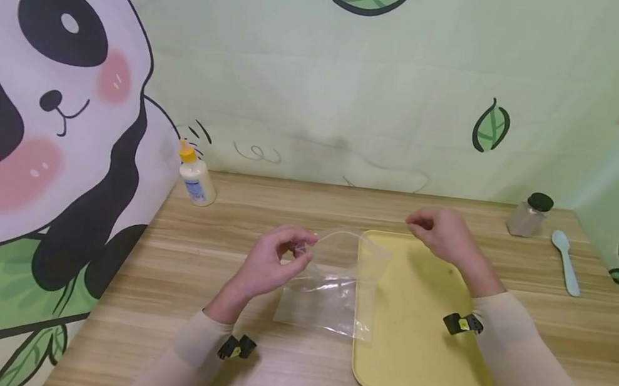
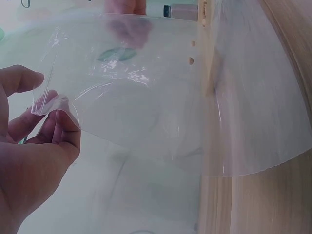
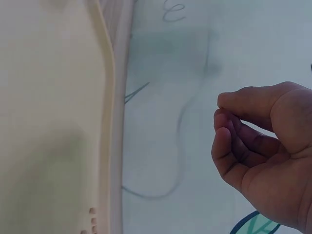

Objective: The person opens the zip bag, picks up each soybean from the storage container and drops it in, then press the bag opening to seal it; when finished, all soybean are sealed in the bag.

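Note:
My left hand [image 1: 274,258] pinches the upper corner of a clear plastic bag [image 1: 326,305] between thumb and fingers. The bag hangs down over the wooden table and overlaps the left side of a yellow tray [image 1: 406,354]. In the left wrist view, the bag [image 2: 136,112] spreads out crumpled and see-through from the fingers. Above the far side of the tray is my right hand [image 1: 443,235], apart from the bag. Its fingers [image 3: 229,156] are curled in toward the thumb, and nothing can be seen between them.
Small brown pieces [image 3: 92,219] lie on the tray near its edge. At the back left stands a squeeze bottle [image 1: 197,184] with a yellow-orange cap. A black-lidded jar [image 1: 527,219] and a pale blue spoon [image 1: 566,264] are at the right. A printed backdrop [image 1: 276,76] rises behind the table.

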`<state>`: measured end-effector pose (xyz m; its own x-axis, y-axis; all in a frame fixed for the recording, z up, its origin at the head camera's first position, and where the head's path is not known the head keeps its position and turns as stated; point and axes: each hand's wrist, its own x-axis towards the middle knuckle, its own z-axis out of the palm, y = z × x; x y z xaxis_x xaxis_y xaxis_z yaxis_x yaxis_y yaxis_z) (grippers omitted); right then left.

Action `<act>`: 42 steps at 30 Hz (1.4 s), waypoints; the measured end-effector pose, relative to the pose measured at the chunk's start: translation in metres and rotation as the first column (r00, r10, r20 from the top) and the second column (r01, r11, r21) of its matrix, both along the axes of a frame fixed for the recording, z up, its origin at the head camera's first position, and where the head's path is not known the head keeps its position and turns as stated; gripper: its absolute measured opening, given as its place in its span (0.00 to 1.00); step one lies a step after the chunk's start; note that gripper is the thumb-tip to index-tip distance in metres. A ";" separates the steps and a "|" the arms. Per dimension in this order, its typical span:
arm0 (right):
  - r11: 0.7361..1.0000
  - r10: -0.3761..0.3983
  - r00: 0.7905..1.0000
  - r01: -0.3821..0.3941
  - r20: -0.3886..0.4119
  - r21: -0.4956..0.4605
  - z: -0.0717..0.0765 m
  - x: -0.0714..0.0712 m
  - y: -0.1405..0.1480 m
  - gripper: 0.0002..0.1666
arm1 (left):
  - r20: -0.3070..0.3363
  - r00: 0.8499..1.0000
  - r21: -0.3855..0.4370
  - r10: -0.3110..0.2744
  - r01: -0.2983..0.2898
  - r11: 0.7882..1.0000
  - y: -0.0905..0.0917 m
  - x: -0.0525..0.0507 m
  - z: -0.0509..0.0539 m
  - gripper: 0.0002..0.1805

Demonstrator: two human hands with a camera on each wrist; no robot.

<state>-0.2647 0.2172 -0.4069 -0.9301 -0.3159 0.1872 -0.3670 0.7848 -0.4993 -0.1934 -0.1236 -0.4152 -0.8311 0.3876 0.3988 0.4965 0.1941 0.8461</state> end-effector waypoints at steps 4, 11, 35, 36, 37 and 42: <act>1.000 0.018 0.999 -0.018 -0.026 -0.012 0.011 0.007 -0.007 0.10 | -0.008 1.000 0.000 -0.001 0.001 1.000 0.000 -0.001 -0.001 0.14; 0.999 0.038 0.997 -0.040 -0.061 -0.022 0.028 0.020 -0.021 0.10 | -0.017 1.000 0.006 -0.002 0.002 1.000 -0.001 -0.001 -0.002 0.14; 0.963 0.207 0.904 -0.256 -0.373 -0.086 0.048 0.045 -0.057 0.04 | -0.009 1.000 0.016 -0.009 0.009 1.000 0.000 -0.001 -0.004 0.15; 0.960 0.214 0.903 -0.265 -0.374 -0.090 0.049 0.046 -0.059 0.04 | -0.006 1.000 0.014 -0.006 0.006 1.000 0.000 -0.001 -0.004 0.15; 0.957 0.221 0.900 -0.274 -0.374 -0.094 0.049 0.047 -0.060 0.04 | -0.004 1.000 0.012 -0.004 0.004 1.000 0.000 -0.001 -0.004 0.15; 0.948 0.244 0.900 -0.301 -0.361 -0.108 0.048 0.051 -0.069 0.04 | 0.004 1.000 0.009 0.005 -0.005 1.000 0.000 0.000 -0.003 0.16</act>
<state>-0.2139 0.1487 -0.3587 -0.6829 -0.4882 0.5434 -0.7240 0.5516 -0.4143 -0.1935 -0.1234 -0.4181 -0.8344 0.3802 0.3991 0.4925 0.1891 0.8496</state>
